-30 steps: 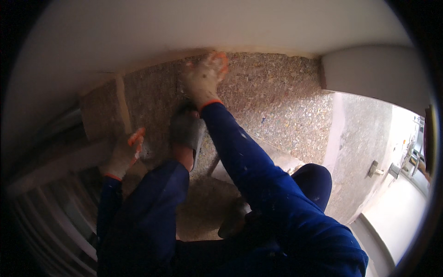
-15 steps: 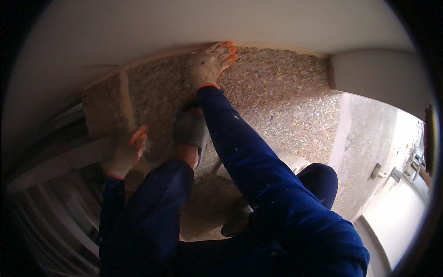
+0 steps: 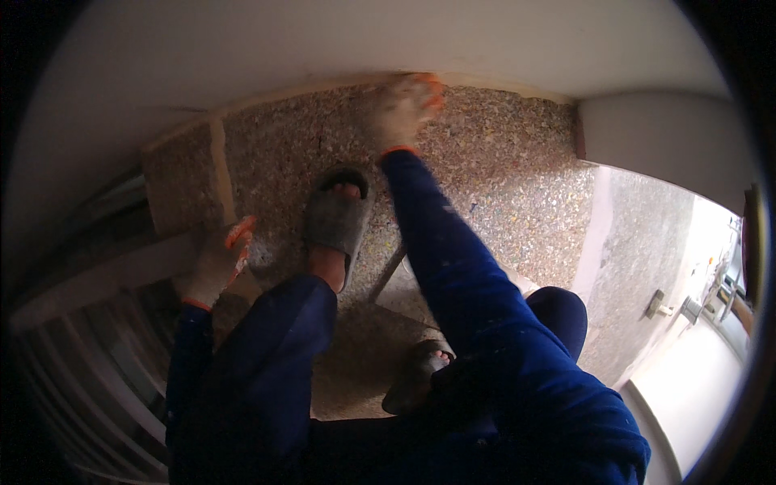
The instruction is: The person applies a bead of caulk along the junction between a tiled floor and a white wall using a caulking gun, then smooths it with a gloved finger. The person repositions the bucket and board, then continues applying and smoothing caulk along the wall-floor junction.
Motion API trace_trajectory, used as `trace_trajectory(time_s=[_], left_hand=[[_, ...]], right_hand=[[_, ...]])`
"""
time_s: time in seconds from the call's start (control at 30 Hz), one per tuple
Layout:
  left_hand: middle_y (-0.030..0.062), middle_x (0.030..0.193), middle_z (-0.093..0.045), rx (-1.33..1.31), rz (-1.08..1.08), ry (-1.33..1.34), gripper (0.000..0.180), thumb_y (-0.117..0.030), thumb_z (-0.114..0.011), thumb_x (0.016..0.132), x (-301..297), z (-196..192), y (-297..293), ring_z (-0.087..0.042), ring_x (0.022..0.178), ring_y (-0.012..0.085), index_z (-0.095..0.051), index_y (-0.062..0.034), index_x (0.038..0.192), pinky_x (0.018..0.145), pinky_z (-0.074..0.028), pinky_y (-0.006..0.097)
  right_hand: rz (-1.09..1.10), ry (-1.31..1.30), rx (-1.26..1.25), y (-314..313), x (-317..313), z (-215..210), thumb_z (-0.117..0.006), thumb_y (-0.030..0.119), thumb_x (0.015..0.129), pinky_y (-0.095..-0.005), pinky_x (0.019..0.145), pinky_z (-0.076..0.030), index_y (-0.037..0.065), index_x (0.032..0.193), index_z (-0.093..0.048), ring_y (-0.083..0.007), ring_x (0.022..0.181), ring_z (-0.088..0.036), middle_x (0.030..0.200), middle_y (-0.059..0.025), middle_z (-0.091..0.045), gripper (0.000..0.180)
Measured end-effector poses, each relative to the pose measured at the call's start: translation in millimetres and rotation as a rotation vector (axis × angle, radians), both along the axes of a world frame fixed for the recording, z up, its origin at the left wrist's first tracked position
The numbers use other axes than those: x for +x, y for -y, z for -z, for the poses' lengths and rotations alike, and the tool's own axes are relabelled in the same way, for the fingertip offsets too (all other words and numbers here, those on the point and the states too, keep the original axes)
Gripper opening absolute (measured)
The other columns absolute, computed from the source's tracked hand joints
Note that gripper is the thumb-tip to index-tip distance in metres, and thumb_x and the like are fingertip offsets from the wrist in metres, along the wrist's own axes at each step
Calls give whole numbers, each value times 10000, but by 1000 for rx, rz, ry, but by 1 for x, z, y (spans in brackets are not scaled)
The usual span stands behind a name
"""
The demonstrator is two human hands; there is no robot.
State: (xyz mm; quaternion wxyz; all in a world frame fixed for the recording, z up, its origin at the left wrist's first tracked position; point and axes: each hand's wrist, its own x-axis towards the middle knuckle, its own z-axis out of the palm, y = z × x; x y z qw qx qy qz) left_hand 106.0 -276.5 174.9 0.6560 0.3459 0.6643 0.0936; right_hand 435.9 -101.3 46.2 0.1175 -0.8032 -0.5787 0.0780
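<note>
My right hand (image 3: 406,109), in a pale glove with orange fingertips, reaches far forward to the seam where the white wall (image 3: 388,36) meets the speckled floor (image 3: 501,137). Motion smears its fingers, and whether anything is under them cannot be made out. To the left, my left hand (image 3: 217,265) wears a matching glove. Its orange fingers are stretched out beside the end of a pale rail (image 3: 121,279), with the palm side hidden in shadow. A tan strip (image 3: 220,166) crosses the floor in front of that hand.
Dark slides are on my feet, one slide (image 3: 338,218) forward between my arms and the other slide (image 3: 416,380) farther back. Pale railing bars (image 3: 113,356) slope down at the left. A boxed-out white wall section (image 3: 663,133) juts in at the right, near a door handle (image 3: 659,305).
My right hand has slid to the right along the wall's foot, its forearm shifting with it and uncovering my front foot. My left hand has barely moved.
</note>
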Motion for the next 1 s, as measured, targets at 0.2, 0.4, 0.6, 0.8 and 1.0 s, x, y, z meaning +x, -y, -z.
trace_trajectory(time_s=[0.2,0.4,0.6,0.8,1.0], left_hand=[[102,1574,-415,83,101,31,659,-449,-533,1059,13,0,-17,-529,1154,156,-370,-55,1561,970,-454,294],[90,1584,-429,10,62,30,521,-357,-449,1104,5,-3,-20,-483,1317,156,-405,-100,1556,1083,-379,300],[22,1537,-494,28,123,-81,500,-319,-459,1104,-3,-5,-20,-536,1200,100,-417,-93,1548,1012,-404,235],[88,1531,-475,14,264,-182,473,-251,-502,1086,34,-26,-41,-512,1280,163,-441,-104,1532,1047,-428,290],[38,1560,-423,-39,317,-61,526,-303,-461,1100,38,-28,-54,-514,1135,117,-358,-103,1576,971,-432,248]], right_hand=[[-164,-307,57,30,-52,-4,-593,394,960,-666,1208,-71,-97,1550,-252,-517,1514,-109,1609,-339,-218,841],[313,99,39,0,181,-11,-575,365,945,-653,1169,-182,-93,1527,-231,-511,1455,-249,1552,-356,-269,817],[410,123,22,-35,203,11,-513,412,978,-633,1189,-174,-81,1543,-217,-480,1482,-232,1575,-317,-277,806],[33,754,-43,8,26,31,-478,421,1014,-630,1220,-103,-81,1537,-283,-501,1501,-185,1602,-323,-241,750],[-37,241,-27,29,141,-16,-507,328,980,-634,1198,-190,-73,1484,-344,-543,1461,-243,1543,-355,-312,665]])
